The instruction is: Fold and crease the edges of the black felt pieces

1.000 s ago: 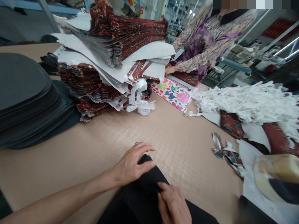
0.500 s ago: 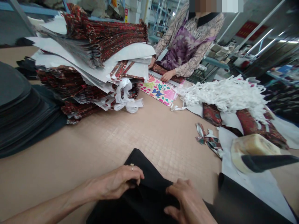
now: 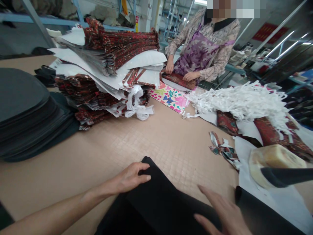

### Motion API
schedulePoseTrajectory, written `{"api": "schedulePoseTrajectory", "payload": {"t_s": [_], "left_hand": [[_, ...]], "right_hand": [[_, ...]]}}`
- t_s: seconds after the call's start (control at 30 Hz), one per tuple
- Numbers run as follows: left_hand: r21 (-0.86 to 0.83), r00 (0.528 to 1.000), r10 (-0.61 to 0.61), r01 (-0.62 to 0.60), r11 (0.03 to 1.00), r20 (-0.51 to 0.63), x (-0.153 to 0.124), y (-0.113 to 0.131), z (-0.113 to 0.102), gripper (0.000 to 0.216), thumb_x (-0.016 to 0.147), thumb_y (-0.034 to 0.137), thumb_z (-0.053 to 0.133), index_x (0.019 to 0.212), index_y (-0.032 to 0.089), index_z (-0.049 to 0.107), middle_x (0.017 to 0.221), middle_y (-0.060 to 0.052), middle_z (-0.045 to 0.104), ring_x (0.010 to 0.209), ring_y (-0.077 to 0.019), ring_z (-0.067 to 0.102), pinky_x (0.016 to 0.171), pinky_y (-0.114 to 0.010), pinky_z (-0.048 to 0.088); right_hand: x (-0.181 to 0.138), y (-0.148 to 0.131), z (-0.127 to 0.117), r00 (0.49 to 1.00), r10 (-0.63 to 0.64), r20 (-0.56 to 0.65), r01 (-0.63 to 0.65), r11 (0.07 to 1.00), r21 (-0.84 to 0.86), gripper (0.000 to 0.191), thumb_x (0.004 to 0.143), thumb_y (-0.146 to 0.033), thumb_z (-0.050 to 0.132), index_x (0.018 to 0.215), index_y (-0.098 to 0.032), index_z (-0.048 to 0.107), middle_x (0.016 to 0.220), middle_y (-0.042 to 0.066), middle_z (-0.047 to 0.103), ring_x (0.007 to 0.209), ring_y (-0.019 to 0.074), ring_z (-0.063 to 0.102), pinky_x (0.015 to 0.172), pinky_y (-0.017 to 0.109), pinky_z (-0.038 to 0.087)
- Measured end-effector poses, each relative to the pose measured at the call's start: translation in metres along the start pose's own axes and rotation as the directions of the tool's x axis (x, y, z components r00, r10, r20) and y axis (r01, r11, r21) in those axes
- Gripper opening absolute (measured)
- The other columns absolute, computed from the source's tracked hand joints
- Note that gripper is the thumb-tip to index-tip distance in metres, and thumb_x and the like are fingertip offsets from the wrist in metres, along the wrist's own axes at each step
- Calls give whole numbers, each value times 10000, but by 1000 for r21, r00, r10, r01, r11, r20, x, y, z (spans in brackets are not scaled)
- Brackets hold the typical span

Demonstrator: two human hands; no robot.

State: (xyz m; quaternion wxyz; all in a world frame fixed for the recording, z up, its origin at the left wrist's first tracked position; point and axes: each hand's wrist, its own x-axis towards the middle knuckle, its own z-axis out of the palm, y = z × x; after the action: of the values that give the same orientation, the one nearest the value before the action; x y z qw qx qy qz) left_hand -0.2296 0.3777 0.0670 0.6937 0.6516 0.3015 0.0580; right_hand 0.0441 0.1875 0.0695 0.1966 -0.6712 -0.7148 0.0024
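Observation:
A folded piece of black fabric lies on the table in front of me, one corner pointing away. My left hand rests on its left edge near that corner, thumb and forefinger apart and stretched over the cloth. The other fingers of this hand are mostly hidden. At the lower right, my right hand is slightly blurred, its thumb and fingers spread over the right side of the fabric. Whether it touches the cloth I cannot tell.
Stacked black panels stand at left. Beyond are piled red patterned pieces and a floral strip. White strips, scraps, a yellowish block and a black roll lie right. A co-worker handles patterned fabric opposite.
My left hand has loosened from its pinch and moved up toward the far corner. My right hand has shifted right and spread its fingers. The black fabric lies flatter.

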Motion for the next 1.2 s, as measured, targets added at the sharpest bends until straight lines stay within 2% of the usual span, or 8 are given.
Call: {"api": "schedulePoseTrajectory", "payload": {"t_s": [0.1, 0.17, 0.27, 0.37, 0.67, 0.87, 1.0, 1.2], "left_hand": [[-97, 999, -32, 31, 995, -5, 5, -1, -1, 308, 731, 405, 549, 794, 105, 582, 723, -16, 561, 655, -144, 516, 564, -217, 392], [-101, 998, -51, 48, 994, -26, 9, -4, -3, 299, 707, 397, 549, 766, 104, 570, 674, 0, 527, 610, -121, 483, 532, -203, 370], [-116, 993, -86, 76, 990, -83, 16, -10, -6, 243, 672, 341, 557, 754, 113, 547, 613, 30, 471, 544, -88, 428, 477, -178, 327], [-135, 982, -129, 110, 985, -140, 27, -20, -12, 192, 651, 286, 558, 755, 126, 532, 582, 48, 449, 492, -73, 404, 440, -167, 317], [-128, 966, -220, 203, 971, -135, 42, -27, -23, 136, 654, 252, 545, 702, 125, 555, 494, 51, 484, 418, -89, 480, 410, -170, 315], [-103, 971, -217, 207, 973, -98, 44, -26, -28, 170, 659, 285, 532, 673, 124, 583, 441, 48, 465, 424, -99, 471, 421, -175, 304], [-99, 974, -216, 208, 973, -74, 46, -28, -31, 187, 643, 296, 532, 670, 124, 598, 449, 38, 481, 436, -101, 479, 423, -175, 294], [-113, 974, -220, 213, 970, -50, 48, -27, -34, 193, 613, 299, 529, 658, 126, 601, 468, 34, 492, 440, -92, 470, 434, -175, 291]], "right_hand": [[53, -63, 41, 968, 205, 142, -242, 910, 335, 580, 750, -392, 606, 1287, -257, 432, 1099, 48, 635, 963, 204, 615, 794, 324, 497], [79, -91, 64, 915, 356, 193, -405, 804, 435, 474, 733, -410, 611, 1167, -227, 560, 988, 54, 670, 893, 225, 628, 779, 345, 501], [97, -103, 85, 857, 467, 219, -507, 682, 527, 340, 735, -475, 593, 901, -194, 687, 816, 60, 692, 755, 225, 640, 694, 320, 511], [99, -99, 96, 846, 498, 192, -511, 652, 559, 386, 737, -533, 569, 809, -179, 704, 751, 65, 692, 685, 208, 635, 635, 283, 509], [89, -85, 125, 907, 420, 32, -391, 810, 436, 288, 743, -463, 609, 823, -199, 691, 801, 51, 693, 733, 195, 642, 671, 281, 520], [91, -86, 125, 944, 325, -62, -269, 862, 430, 197, 775, -370, 611, 857, -200, 669, 792, 37, 683, 736, 174, 643, 670, 275, 518], [93, -85, 121, 976, 176, -126, -117, 919, 377, 155, 809, -266, 585, 946, -216, 637, 842, 24, 676, 766, 152, 639, 682, 265, 505], [91, -79, 120, 974, -83, -210, 129, 967, 219, 387, 811, -125, 561, 1187, -207, 521, 860, 27, 653, 745, 122, 616, 668, 263, 457]]}}
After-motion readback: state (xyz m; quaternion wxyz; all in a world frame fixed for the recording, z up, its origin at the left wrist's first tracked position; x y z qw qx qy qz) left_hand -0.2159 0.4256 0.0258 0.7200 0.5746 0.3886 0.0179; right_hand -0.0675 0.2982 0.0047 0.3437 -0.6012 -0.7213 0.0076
